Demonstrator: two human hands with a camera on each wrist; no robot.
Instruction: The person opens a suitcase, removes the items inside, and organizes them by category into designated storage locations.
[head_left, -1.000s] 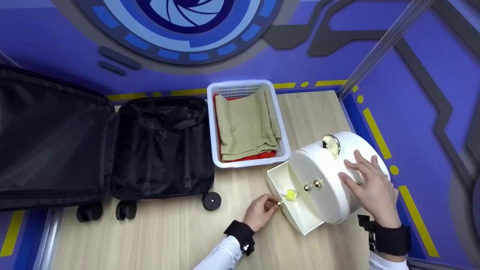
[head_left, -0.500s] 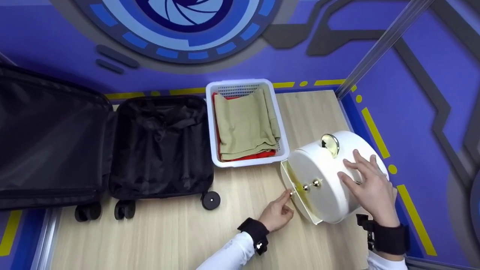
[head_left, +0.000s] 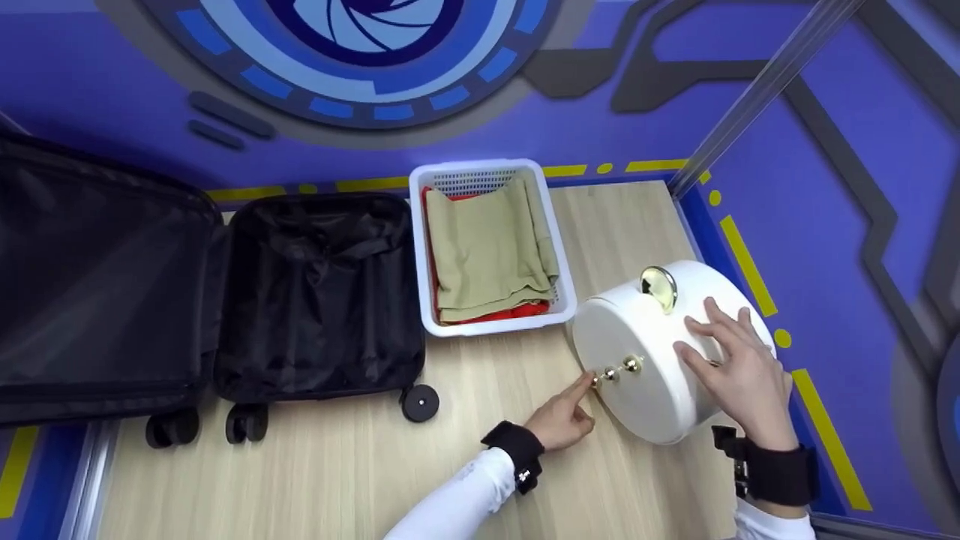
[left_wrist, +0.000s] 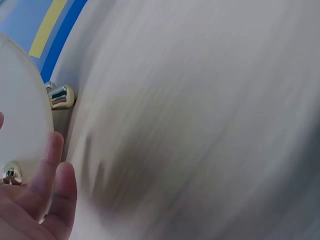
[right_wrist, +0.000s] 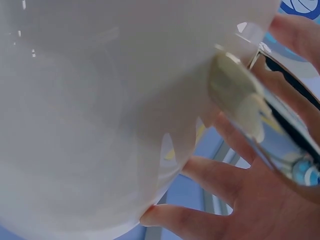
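Observation:
A glossy white rounded storage box (head_left: 636, 364) with a drawer lies to the right on the wooden table. Three small gold knobs run along its flat front, which now looks flush, and a larger gold handle (head_left: 660, 289) stands on its curved top. My left hand (head_left: 561, 421) has its index finger extended against the lowest knob, its other fingers loosely bent. Spread fingers of my right hand (head_left: 742, 371) rest on the box's curved side; in the right wrist view, those fingertips (right_wrist: 150, 215) touch the white shell. The drawer's inside is hidden.
A white basket (head_left: 568, 285) holding folded khaki cloth (head_left: 491, 251) and red cloth (head_left: 517, 311) stands left of the box. Further left lies an opened black suitcase (head_left: 322, 300) with wheels (head_left: 420, 403). Patterned blue-purple walls (head_left: 420, 142) bound the table behind and at right.
The pulled-out drawer, with a yellow item visible inside, has slid into the box. My left hand moved right and changed from pinching the knob to pressing it with a finger; my right hand stayed.

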